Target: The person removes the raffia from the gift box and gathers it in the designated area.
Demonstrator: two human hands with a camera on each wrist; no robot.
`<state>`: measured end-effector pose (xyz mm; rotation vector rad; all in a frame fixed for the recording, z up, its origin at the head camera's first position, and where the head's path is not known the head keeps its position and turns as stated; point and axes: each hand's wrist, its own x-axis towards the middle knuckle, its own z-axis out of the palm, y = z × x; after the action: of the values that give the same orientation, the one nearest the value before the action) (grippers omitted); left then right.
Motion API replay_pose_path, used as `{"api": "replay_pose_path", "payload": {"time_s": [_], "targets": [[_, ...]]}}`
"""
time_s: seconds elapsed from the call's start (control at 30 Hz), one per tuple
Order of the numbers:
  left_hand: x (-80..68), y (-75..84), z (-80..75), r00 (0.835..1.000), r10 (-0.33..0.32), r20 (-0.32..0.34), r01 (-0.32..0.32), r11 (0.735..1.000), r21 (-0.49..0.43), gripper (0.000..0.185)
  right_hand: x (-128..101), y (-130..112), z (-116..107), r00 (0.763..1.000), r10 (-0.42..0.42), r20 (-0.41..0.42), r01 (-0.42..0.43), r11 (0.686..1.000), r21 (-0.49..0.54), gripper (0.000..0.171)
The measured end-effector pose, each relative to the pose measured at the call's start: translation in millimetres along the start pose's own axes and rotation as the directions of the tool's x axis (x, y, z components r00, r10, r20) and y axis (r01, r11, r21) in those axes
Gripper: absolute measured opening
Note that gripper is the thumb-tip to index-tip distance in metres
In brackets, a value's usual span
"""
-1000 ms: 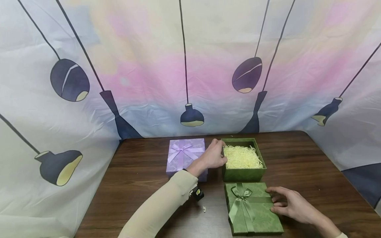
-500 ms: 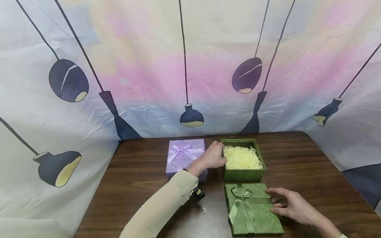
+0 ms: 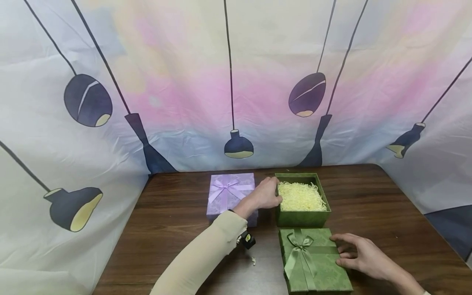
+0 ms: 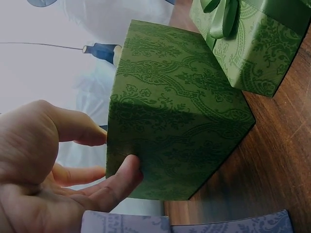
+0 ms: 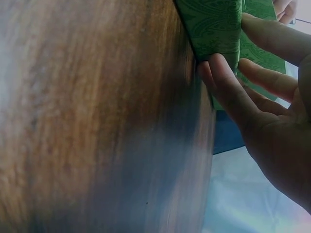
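Observation:
An open green box [image 3: 302,217] filled with pale yellow shredded paper [image 3: 300,196] stands on the brown table [image 3: 177,217]. My left hand [image 3: 267,193] grips its left wall, with the thumb on the outer side [image 4: 121,174] and the fingers over the rim. In the left wrist view the green box [image 4: 180,126] fills the middle. In front of the box lies its green lid [image 3: 313,262] with a ribbon bow [image 3: 296,241]. My right hand [image 3: 359,254] rests on the lid's right edge with straight fingers [image 5: 228,92] against the lid [image 5: 214,24].
A closed purple gift box [image 3: 230,190] with a bow stands just left of my left hand and shows at the bottom of the left wrist view [image 4: 194,225]. A scrap of shredded paper [image 3: 253,259] lies on the table. A printed curtain [image 3: 236,82] hangs behind and beside the table.

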<state>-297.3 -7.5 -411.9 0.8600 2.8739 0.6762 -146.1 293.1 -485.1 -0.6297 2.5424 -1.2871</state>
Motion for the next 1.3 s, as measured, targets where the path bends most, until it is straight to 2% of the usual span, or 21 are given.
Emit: {"api": "replay_pose_path", "payload": {"time_s": [0.5,0.73,1.0,1.17,1.3], "targets": [[-3.1,1.2,0.3,1.000,0.000,-0.006,0.000,1.000,-0.018,0.051,1.5,1.8,-1.3,0.999,0.021,0.024,-0.022,1.000,0.022,0.063],[-3.4,2.5,0.1,1.000,-0.014,-0.002,0.013,1.000,-0.018,0.052,1.4,3.5,-1.8,0.999,-0.039,-0.002,0.039,0.999,-0.009,0.058],[-2.0,2.9,1.4,1.000,-0.015,0.000,0.015,1.000,-0.011,0.052,4.3,4.6,-5.7,0.999,-0.036,0.023,0.036,0.999,0.007,0.057],[-1.6,2.9,1.9,1.000,-0.017,-0.005,0.017,1.000,-0.003,0.052,5.1,5.0,-6.3,0.997,-0.072,0.019,0.072,0.997,-0.016,0.055],[-1.8,2.2,2.5,1.000,-0.018,-0.007,0.018,1.000,-0.001,0.052,4.8,5.2,-5.3,0.994,-0.110,-0.016,0.109,0.992,-0.063,0.050]]}}
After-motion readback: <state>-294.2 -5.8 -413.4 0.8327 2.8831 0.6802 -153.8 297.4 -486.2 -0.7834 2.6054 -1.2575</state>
